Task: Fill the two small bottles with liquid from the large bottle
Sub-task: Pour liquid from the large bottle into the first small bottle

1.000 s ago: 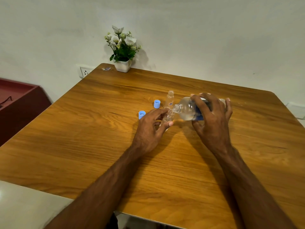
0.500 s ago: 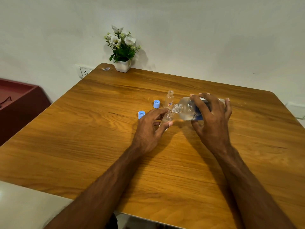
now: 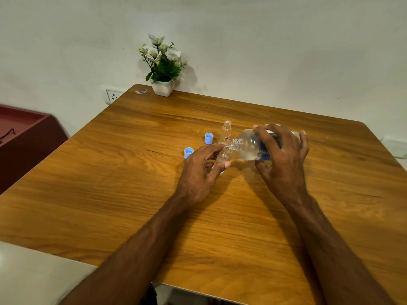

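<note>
My right hand (image 3: pixel 282 159) grips the large clear bottle (image 3: pixel 251 146), which lies tipped almost flat with its open mouth pointing left. The mouth sits just over the neck of a small clear bottle (image 3: pixel 224 155). My left hand (image 3: pixel 198 172) holds that small bottle upright on the wooden table (image 3: pixel 132 183), thumb and fingers around its body. A second small bottle (image 3: pixel 226 132) with a red and blue label stands open just behind. Two blue caps (image 3: pixel 209 138) (image 3: pixel 188 152) lie to the left of the bottles.
A white pot of flowers (image 3: pixel 163 69) stands at the table's far left corner, beside a small wrapper (image 3: pixel 141 91). A wall socket (image 3: pixel 112 96) sits behind that corner. A dark red cabinet (image 3: pixel 24 137) is to the left of the table.
</note>
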